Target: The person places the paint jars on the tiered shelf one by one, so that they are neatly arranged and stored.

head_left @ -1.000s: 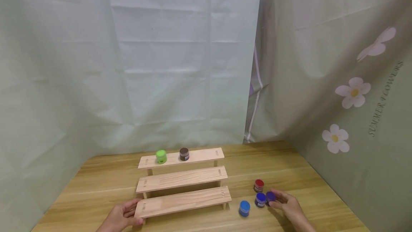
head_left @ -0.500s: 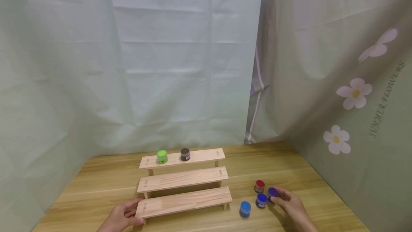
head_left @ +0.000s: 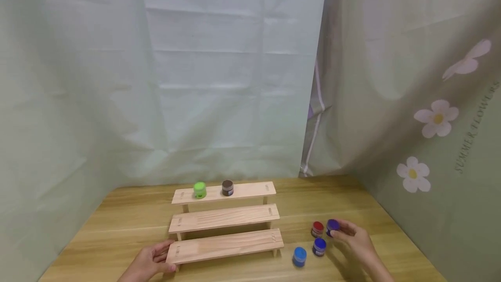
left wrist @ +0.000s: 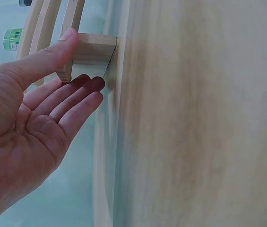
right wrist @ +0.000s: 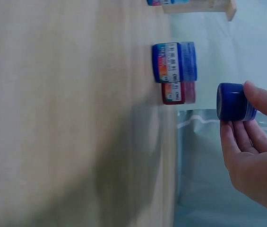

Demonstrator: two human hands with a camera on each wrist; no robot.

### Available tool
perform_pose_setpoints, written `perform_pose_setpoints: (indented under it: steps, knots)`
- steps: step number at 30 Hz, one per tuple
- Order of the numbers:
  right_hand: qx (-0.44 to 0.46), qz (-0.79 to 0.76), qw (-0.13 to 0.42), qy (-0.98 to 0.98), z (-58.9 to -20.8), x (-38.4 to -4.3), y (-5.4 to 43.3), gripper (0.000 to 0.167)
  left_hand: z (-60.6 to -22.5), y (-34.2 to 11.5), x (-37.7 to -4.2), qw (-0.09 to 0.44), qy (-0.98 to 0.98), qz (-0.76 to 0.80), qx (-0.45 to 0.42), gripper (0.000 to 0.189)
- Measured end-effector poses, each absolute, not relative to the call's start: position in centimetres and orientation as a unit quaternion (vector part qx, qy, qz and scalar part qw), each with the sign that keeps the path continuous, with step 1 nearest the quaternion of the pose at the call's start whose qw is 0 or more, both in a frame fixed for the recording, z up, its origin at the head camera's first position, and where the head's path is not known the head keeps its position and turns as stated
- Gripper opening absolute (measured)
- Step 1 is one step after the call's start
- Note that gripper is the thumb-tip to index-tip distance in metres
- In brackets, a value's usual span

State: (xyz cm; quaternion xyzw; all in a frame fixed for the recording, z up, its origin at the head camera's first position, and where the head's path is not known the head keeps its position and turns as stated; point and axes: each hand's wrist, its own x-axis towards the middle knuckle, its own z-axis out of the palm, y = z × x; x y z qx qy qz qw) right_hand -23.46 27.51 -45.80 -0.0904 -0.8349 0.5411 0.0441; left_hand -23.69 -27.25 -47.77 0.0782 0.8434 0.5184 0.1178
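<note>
My right hand (head_left: 358,240) pinches a dark blue paint jar (right wrist: 232,101) between thumb and fingers, raised off the table in the right wrist view. Below it stand a blue jar (head_left: 319,246), a red-lidded jar (head_left: 317,229) and a lighter blue jar (head_left: 299,256). At the left, my left hand (head_left: 150,261) holds the left end of the lowest board of a three-step wooden rack (head_left: 225,246). The left wrist view shows its thumb on the board, with the other fingers reaching past the leg. A green jar (head_left: 200,190) and a dark brown-lidded jar (head_left: 227,188) stand on the top step.
The rack stands on a wood-grain table (head_left: 336,203). Behind it hangs a pale green curtain (head_left: 219,99). Another curtain with white flowers (head_left: 437,119) closes off the right side.
My right hand has lifted the dark blue jar from beside the other blue one, up and slightly away. My left hand has stayed on the rack. The head view has shifted slightly.
</note>
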Motion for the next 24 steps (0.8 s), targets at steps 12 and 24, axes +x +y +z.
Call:
perform_pose_setpoints:
  steps: [12, 24]
  knots:
    - [-0.072, 0.534, 0.043, -0.841, -43.7, -25.0, 25.9, 0.067, -47.4, -27.3, -23.4, 0.109, 0.835, 0.531, 0.097, 0.082]
    - [-0.024, 0.553, 0.048, -0.831, -41.9, -26.7, 22.4, 0.059, -47.3, -27.3, -22.9, 0.105, 0.826, 0.540, 0.118, 0.082]
